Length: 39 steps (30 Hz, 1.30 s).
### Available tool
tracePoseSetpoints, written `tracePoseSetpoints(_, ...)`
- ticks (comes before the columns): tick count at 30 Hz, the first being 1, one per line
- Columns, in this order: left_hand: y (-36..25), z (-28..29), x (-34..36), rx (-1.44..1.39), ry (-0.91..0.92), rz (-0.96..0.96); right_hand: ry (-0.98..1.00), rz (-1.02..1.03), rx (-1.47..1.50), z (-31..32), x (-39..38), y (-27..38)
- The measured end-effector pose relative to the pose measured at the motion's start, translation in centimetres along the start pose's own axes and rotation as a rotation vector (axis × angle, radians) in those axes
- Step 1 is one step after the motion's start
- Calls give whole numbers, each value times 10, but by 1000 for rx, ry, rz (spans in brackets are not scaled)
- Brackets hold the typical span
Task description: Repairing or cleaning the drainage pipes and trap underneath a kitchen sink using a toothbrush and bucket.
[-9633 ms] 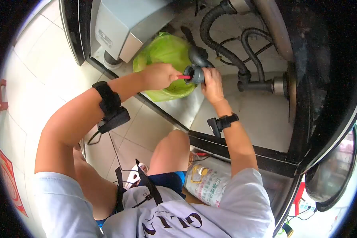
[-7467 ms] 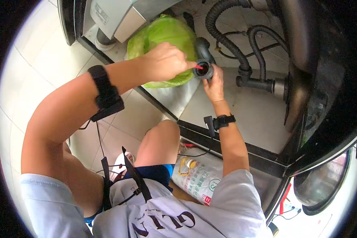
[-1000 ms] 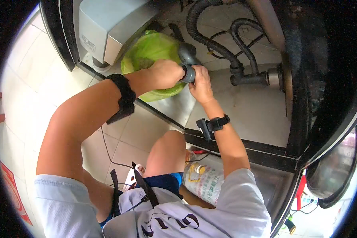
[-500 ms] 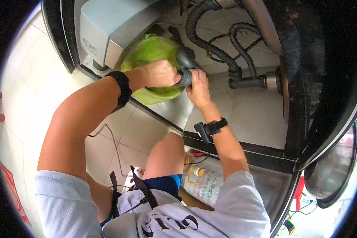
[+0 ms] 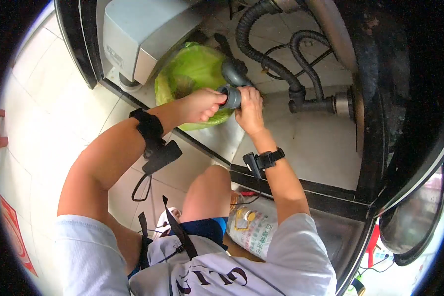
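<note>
My right hand [image 5: 251, 111] is wrapped around a grey plastic drain pipe [image 5: 236, 74], close to its ribbed collar [image 5: 232, 97]. The pipe's open end faces left, above a bin lined with a bright green bag [image 5: 197, 64]. At that opening is my left hand [image 5: 203, 105], turned with its curled fingers partly showing. Its thumb and forefinger pinch together right at the collar's mouth. A bit of red shows there, too small to make out. Some dark matter lies inside the green bag.
A grey box-shaped appliance [image 5: 148, 29] stands at the left inside the cabinet. Black corrugated hoses [image 5: 249, 39] run down to a tee fitting [image 5: 313, 104] on the right. A clear plastic jug with a yellow cap [image 5: 251, 217] lies near my knee, beside the black cabinet edge [image 5: 301, 190].
My left hand has rolled over, so its curled fingers and the device under its wrist now show. My right hand keeps its hold on the pipe. The view has shifted slightly.
</note>
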State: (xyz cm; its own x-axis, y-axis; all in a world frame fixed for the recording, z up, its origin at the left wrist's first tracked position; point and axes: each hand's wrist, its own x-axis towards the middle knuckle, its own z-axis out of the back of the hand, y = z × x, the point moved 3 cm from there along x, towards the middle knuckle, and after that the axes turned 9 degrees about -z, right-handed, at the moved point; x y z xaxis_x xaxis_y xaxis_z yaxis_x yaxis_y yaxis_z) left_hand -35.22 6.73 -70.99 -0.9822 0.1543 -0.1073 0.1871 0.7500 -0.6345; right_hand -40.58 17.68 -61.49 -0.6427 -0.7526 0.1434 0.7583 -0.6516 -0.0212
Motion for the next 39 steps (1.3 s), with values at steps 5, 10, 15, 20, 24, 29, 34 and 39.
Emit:
tracePoseSetpoints(5,-52,-35,-21,1544,9,-881,-15,-15,61,-1,-4,-7)
tracePoseSetpoints(10,-77,-34,-38,2252,319,-1266,-39,-36,97,0,-2,-4)
tracePoseSetpoints(15,-59,-48,-37,2285,267,-1169,-30,-47,109,2,-3,-7)
tracePoseSetpoints(20,-58,-54,-28,1943,170,-551,10,-45,167,-11,-9,-17)
tracePoseSetpoints(24,-71,-45,-25,1351,193,-636,-23,-52,211,-7,-10,-21)
tracePoseSetpoints(29,-86,-62,-43,2252,367,-1127,-23,-96,228,-3,-14,-22)
tracePoseSetpoints(34,-75,-50,-31,2277,312,-824,-12,-112,218,0,-7,-15)
tracePoseSetpoints(39,-69,-46,-30,1686,139,-617,6,-66,243,-2,-13,-17)
